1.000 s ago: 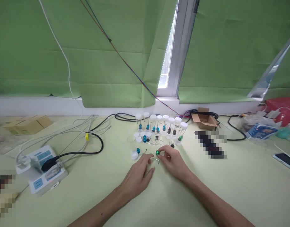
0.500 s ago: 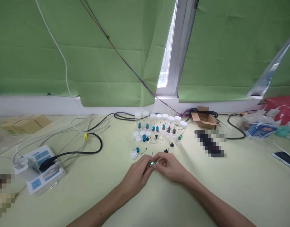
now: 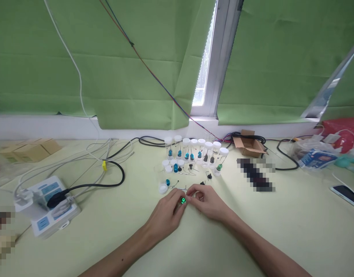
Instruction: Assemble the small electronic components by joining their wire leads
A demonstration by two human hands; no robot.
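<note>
Between the thumb and index finger of my left hand sits a small shiny green round metal part, with a ring-shaped face towards me. My right hand is closed right beside it, thumb and fingertips pinched close to the green part; whatever it grips is too small to make out. Just beyond the hands lie a blue metal part, a white cap, thin bent metal rods and a black part partly hidden by my right hand. Another black part lies farther back.
Several clear tubes with white caps stand in a row behind, holding blue, dark and green parts. A power strip with cables is at left, near cardboard boxes. To the right are an open carton and a phone.
The green part has shifted slightly left and turned its face more towards me. My right fingertips have drawn back a little from in front of it.
</note>
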